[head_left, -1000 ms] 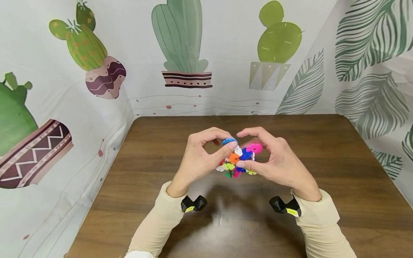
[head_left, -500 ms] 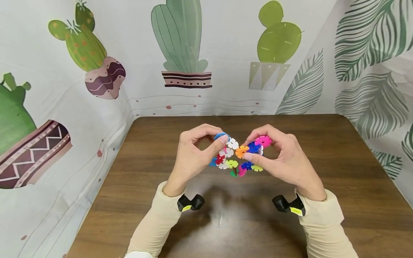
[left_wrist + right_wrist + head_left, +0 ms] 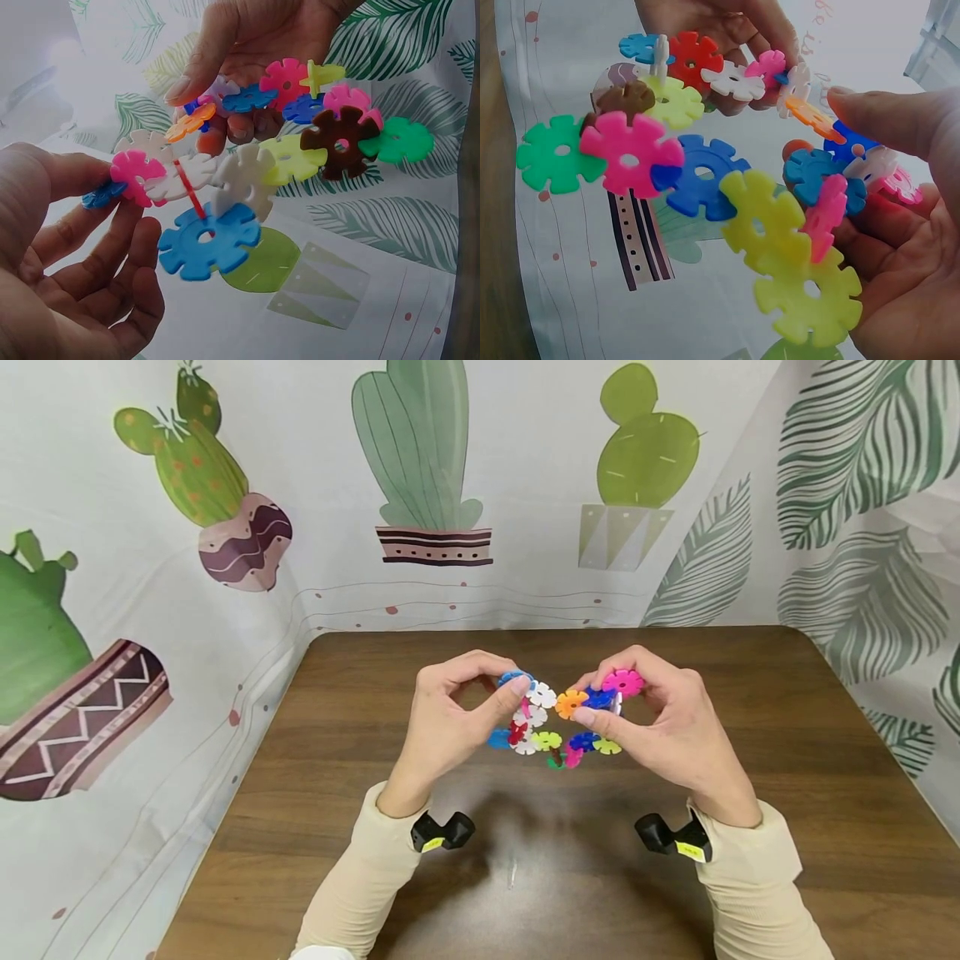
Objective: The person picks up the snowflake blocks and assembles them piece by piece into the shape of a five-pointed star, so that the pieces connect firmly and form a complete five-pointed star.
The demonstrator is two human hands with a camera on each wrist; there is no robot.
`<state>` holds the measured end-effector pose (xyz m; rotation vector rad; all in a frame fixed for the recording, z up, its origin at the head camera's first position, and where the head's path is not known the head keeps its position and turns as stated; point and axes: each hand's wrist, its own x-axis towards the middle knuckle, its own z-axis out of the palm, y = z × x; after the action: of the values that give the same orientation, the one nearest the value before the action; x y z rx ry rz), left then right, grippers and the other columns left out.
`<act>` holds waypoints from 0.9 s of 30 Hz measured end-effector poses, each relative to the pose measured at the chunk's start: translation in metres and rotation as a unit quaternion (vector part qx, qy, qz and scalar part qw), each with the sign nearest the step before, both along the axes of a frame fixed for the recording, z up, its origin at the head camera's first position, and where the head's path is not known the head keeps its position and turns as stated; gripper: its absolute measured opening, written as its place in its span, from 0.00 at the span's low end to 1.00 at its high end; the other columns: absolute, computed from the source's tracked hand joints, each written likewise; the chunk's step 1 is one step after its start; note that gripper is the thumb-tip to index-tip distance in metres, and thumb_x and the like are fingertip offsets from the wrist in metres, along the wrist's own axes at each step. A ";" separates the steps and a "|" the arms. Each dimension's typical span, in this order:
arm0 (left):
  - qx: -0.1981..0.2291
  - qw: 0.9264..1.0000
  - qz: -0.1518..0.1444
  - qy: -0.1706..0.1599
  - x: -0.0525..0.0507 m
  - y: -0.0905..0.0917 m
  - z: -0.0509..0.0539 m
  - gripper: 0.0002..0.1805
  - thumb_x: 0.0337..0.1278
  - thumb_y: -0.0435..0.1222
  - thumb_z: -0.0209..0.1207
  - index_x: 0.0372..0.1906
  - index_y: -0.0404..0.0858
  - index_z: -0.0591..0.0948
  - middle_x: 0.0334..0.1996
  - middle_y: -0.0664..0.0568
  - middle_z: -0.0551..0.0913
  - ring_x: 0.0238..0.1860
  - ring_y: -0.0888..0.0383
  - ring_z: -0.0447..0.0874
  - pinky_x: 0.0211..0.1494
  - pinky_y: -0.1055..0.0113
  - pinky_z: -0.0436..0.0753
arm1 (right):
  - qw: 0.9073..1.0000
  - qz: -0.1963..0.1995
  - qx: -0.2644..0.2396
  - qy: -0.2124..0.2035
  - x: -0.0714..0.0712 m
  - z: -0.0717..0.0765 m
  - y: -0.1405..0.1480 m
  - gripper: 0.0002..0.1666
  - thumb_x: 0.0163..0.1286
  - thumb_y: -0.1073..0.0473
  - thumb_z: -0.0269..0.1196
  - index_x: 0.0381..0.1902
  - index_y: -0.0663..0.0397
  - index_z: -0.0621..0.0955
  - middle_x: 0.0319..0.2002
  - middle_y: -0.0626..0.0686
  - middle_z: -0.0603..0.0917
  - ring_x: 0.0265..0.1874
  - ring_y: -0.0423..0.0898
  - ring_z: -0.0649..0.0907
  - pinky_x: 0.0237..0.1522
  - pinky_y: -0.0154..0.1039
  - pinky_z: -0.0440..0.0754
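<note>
A curved chain of colourful interlocking snowflake discs (image 3: 547,741) hangs between both hands above the table. My left hand (image 3: 457,718) pinches a blue disc (image 3: 102,195) at the chain's left end, thumb on top. Beside that thumb sits a white disc (image 3: 542,695). My right hand (image 3: 663,727) pinches the other end, around a dark blue disc (image 3: 598,697) next to an orange disc (image 3: 572,703). The white and orange discs face each other across a small gap in the head view. Lower in the loop, a green disc (image 3: 405,139) joins a brown disc (image 3: 339,144).
The brown wooden table (image 3: 360,710) lies beneath the hands. Behind it hangs a cloth (image 3: 540,477) printed with cacti and leaves. A black wrist camera (image 3: 442,832) is strapped to the left wrist, another camera (image 3: 672,837) to the right. A small clear strip (image 3: 512,874) lies in front.
The hands have moved apart, and the loop of discs has spread open. The orange disc has moved right with my right hand, away from the white disc.
</note>
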<state>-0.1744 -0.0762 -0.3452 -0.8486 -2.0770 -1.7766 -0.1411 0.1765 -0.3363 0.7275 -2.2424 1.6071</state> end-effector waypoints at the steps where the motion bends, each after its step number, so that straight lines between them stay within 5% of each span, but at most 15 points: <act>1: -0.003 1.000 -0.001 0.001 0.000 0.000 0.000 0.03 0.63 0.32 0.72 0.40 0.38 0.92 0.38 0.49 0.92 0.39 0.55 0.85 0.44 0.68 0.85 | 1.000 -0.001 -0.003 -0.002 0.000 0.000 0.000 0.24 0.54 0.76 0.80 0.40 0.51 0.82 0.41 0.48 0.93 0.39 0.43 0.91 0.31 0.34 0.82; 11: -0.005 1.000 -0.010 -0.002 0.001 0.002 0.000 0.03 0.64 0.32 0.72 0.40 0.40 0.92 0.37 0.51 0.92 0.37 0.56 0.85 0.42 0.67 0.85 | 0.999 0.021 -0.033 0.021 -0.001 -0.003 -0.004 0.22 0.54 0.78 0.79 0.40 0.55 0.83 0.42 0.52 0.94 0.42 0.44 0.92 0.38 0.33 0.84; 17: 0.019 1.000 -0.005 -0.007 0.003 0.005 0.000 0.04 0.63 0.31 0.72 0.41 0.37 0.92 0.35 0.47 0.91 0.34 0.55 0.84 0.39 0.67 0.85 | 1.000 0.017 0.008 0.016 -0.002 -0.005 -0.004 0.22 0.57 0.73 0.80 0.42 0.50 0.81 0.44 0.46 0.93 0.44 0.42 0.91 0.41 0.32 0.85; 23: 0.035 0.999 0.001 0.002 0.001 0.006 -0.002 0.04 0.63 0.32 0.72 0.40 0.35 0.91 0.33 0.45 0.90 0.33 0.55 0.83 0.38 0.69 0.84 | 0.997 0.006 0.063 0.044 -0.003 -0.006 -0.002 0.25 0.58 0.70 0.81 0.46 0.48 0.80 0.41 0.40 0.91 0.36 0.36 0.89 0.38 0.28 0.84; 27: 0.046 0.999 -0.001 0.003 0.000 0.007 -0.004 0.04 0.63 0.32 0.72 0.40 0.34 0.91 0.33 0.43 0.89 0.32 0.56 0.82 0.38 0.70 0.84 | 0.997 -0.011 0.056 0.053 -0.002 -0.006 -0.003 0.24 0.58 0.71 0.80 0.43 0.49 0.79 0.34 0.39 0.86 0.29 0.35 0.85 0.32 0.29 0.81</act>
<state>-0.1742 -0.0691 -0.3493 -0.8309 -1.9731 -1.8534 -0.1434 0.1730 -0.3421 0.7942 -2.2701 1.4069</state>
